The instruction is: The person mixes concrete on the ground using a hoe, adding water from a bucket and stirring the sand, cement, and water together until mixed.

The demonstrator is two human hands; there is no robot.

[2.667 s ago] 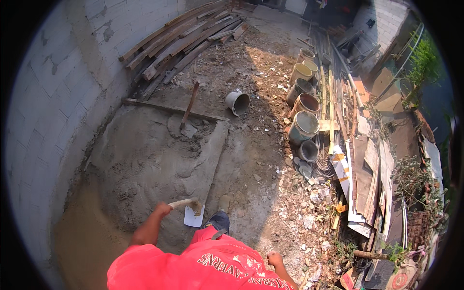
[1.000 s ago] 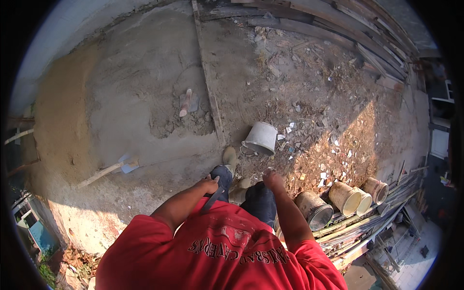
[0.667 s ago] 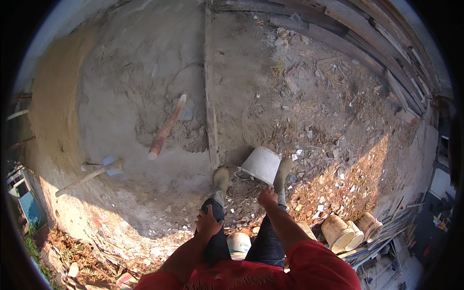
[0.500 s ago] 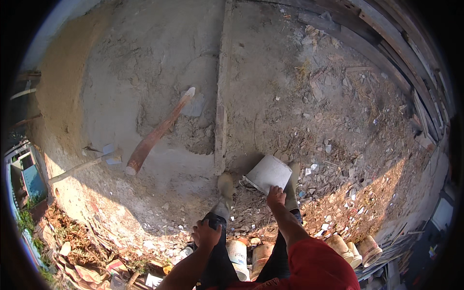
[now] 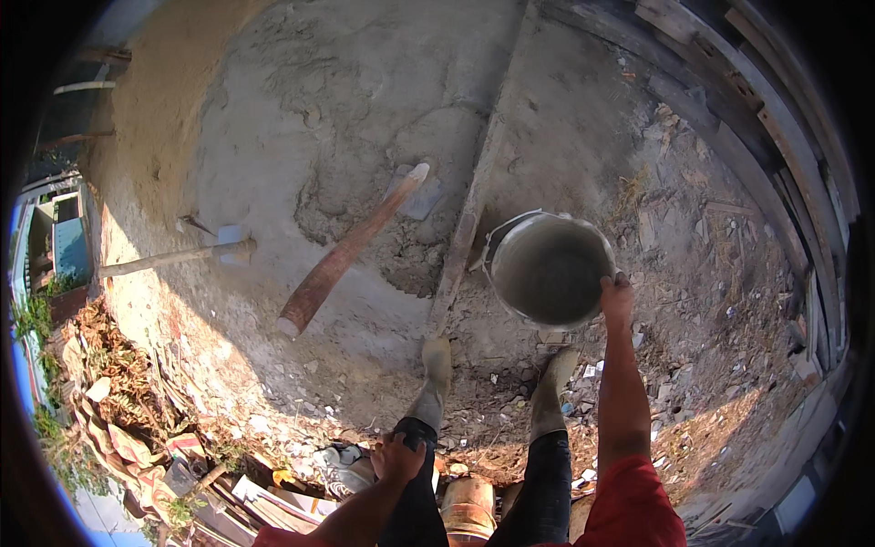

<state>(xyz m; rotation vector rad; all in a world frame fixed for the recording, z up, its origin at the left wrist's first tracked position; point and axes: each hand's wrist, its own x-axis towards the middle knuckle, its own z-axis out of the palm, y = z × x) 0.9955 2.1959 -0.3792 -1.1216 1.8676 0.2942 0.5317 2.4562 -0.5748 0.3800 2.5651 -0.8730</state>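
Note:
A grey, empty bucket (image 5: 550, 269) is tipped on the dirt in front of my boots. My right hand (image 5: 617, 294) grips its rim at the right side. My left hand (image 5: 397, 457) rests on my left knee, fingers curled over the dark trouser leg. Beyond the bucket lies a flat heap of grey mortar or sand (image 5: 337, 137) with a hoe (image 5: 351, 248) lying on it, its reddish handle pointing toward me. A shovel (image 5: 178, 257) with a pale wooden handle lies at the left of the heap. A long wooden plank (image 5: 474, 196) edges the heap on the right.
Stacked wooden planks (image 5: 775, 109) run along the right side. Rubble and stones litter the ground at right (image 5: 720, 301). Dry leaves, torn sacks and debris (image 5: 137, 410) lie at lower left. Another bucket (image 5: 468, 508) stands behind my legs.
I have turned around and stepped up to the bucket. My right hand has reached down and taken hold of its rim, and the bucket now shows its open mouth. My left hand has dropped to my knee.

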